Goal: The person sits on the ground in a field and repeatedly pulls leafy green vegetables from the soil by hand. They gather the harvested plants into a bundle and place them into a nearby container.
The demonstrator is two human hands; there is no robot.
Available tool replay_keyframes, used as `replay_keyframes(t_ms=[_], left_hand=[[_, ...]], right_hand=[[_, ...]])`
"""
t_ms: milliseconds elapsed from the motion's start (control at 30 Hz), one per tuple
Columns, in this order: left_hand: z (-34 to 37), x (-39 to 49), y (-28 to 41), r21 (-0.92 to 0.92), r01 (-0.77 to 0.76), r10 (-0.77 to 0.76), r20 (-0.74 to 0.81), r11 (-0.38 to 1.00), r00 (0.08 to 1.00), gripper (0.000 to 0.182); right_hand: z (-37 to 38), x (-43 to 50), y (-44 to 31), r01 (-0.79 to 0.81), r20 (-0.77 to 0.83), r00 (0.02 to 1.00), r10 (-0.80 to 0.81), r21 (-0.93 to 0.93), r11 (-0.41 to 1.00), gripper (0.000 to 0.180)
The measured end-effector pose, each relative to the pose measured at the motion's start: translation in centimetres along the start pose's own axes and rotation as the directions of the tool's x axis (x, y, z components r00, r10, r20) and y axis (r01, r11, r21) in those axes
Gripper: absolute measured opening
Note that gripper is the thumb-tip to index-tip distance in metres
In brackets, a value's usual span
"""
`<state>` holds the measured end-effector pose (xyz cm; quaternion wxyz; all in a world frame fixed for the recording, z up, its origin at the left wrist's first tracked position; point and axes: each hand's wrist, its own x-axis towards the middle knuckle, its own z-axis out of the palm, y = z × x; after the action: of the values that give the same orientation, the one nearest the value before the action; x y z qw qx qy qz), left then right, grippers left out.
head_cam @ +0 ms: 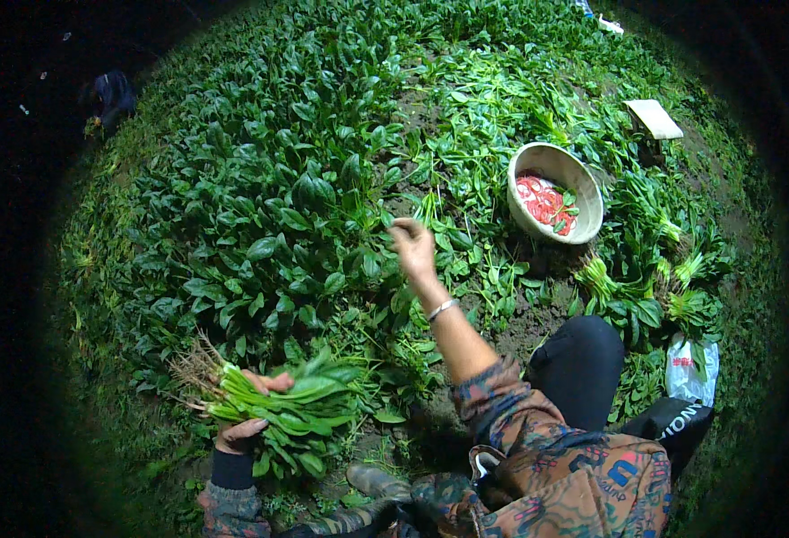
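Note:
A thick bunch of leafy green plants, likely spinach, lies in my left hand, with the brown roots pointing to the upper left and the leaves to the right. My right hand, with a silver bracelet at the wrist, reaches forward over the edge of the standing leaves. Its fingers are bent, with nothing clearly seen between them. Pale cut stems lie just beyond it. To the right of this hand a pale basin holds red and white rings, possibly bands, and a few green leaves.
Several bunches with roots lie on the right. A white plastic bag sits beside a black bag or cushion. A pale flat-topped object stands at the upper right. A person is far off at the upper left.

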<state>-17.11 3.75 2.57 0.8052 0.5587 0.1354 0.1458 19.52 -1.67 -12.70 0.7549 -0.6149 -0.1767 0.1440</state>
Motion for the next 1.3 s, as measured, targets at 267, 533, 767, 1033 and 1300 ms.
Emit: replay_keyframes(t_ms=[267, 533, 767, 1033, 1300], left_hand=[[-0.8, -0.9, -1.1, -0.088, 0.087, -0.092, -0.051, 0.992, 0.994, 0.041], [-1.0, -1.9, -1.5, -0.102, 0.241, -0.254, -0.144, 0.965, 0.956, 0.043], [-1.5, -0.6, -1.9, -0.079, 0.274, -0.279, -0.065, 0.958, 0.958, 0.045], [-1.2, -1.3, -0.5, -0.036, 0.213, -0.215, -0.077, 0.976, 0.974, 0.049], [-2.7, -4.6, -0.5, -0.131, 0.122, -0.149, -0.215, 0.984, 0.965, 0.044]], right_hand=[[-5.4, 9.9, 9.9, -0.243, -0.212, 0.969, 0.125, -0.744, 0.623, 0.041], [-6.6, 12.1, 10.3, -0.543, 0.184, 0.829, 0.527, 0.046, 0.838, 0.028], [-3.2, 6.2, -0.7, -0.577, 0.699, 0.692, 0.181, 0.385, 0.720, 0.036], [-1.0, 2.3, -4.6, -0.740, 0.646, 0.633, 0.427, 0.345, 0.577, 0.036], [-9.8, 7.1, 4.9, -0.143, -0.428, 0.898, 0.098, -0.073, 0.987, 0.041]])
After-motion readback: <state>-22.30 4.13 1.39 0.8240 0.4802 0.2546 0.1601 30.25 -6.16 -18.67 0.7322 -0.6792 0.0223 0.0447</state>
